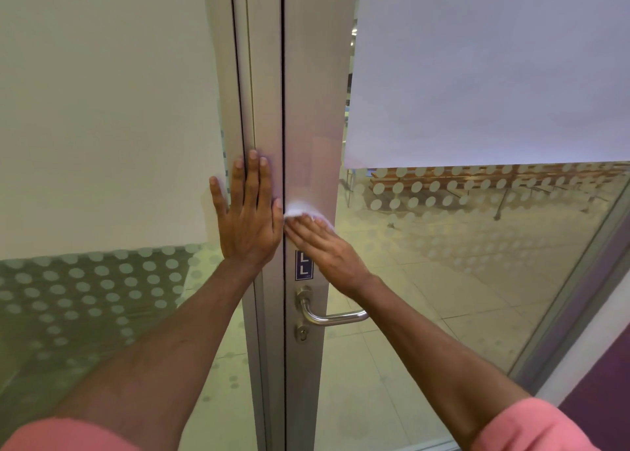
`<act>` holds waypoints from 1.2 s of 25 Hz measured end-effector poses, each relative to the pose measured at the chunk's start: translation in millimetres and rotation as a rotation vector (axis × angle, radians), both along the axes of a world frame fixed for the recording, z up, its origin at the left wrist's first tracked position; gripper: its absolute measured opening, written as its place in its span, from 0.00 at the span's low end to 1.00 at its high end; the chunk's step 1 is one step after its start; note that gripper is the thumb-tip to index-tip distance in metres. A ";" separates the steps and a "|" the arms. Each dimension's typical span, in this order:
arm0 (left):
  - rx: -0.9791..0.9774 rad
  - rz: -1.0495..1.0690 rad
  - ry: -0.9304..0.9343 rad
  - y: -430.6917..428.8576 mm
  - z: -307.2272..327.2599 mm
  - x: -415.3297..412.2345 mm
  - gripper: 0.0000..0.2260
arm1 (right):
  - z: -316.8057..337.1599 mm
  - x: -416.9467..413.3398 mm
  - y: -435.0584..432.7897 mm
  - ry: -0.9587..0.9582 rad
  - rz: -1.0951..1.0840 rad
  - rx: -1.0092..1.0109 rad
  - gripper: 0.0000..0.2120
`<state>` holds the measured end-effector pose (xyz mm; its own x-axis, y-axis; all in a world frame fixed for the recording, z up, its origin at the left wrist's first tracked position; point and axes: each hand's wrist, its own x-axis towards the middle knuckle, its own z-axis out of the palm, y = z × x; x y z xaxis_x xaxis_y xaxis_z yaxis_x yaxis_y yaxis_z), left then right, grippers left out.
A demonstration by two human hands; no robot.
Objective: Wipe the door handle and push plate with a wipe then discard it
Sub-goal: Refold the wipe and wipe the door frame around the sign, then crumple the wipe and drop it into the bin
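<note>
My left hand (pixel 247 212) is flat on the aluminium frame left of the door gap, fingers spread wide & pointing up, holding nothing, just braced there; pinky reaches onto the frosted pane.

My right hand (pixel 324 246) is pressed flat on the door stile (pixel 315 126), fingers close together, angled up-left. The wipe (pixel 300 209) is trapped under those fingertips, white, a bit blurred, bunched edge sticking out above & to the left of them. So the hand isn't gripping it, more pinning it against the metal w/ an open palm. The wipe sits just right of the dark gap between the two frames, nearly touching my left thumb.

Door handle (pixel 335 316) is lower down on the same stile, a brushed steel lever pointing right, below my right wrist & apart from the wipe. Keyhole (pixel 302 333) just under it. A small blue label (pixel 303 264) sits btwn handle & my right hand; the heel of that hand partly overlaps its right edge.

Pink sleeves (pixel 531 426) rolled up on both arms.
</note>
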<state>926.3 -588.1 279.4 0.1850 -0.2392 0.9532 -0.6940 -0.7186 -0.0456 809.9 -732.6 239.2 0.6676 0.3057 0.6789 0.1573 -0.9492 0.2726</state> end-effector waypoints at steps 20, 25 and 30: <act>-0.787 -0.851 2.051 3.7 -249.0 -242.8 0.11 | -201.2 -197.1 110.4 0.221 -0.338 1.336 0.22; -0.536 -0.824 2.270 -38.3 -265.2 -295.3 0.10 | -210.9 -291.9 41.5 0.096 -0.439 1.524 0.14; -0.167 -0.874 2.389 -114.0 -265.2 -381.7 0.10 | -224.9 -399.1 -32.2 0.291 -0.491 1.591 0.24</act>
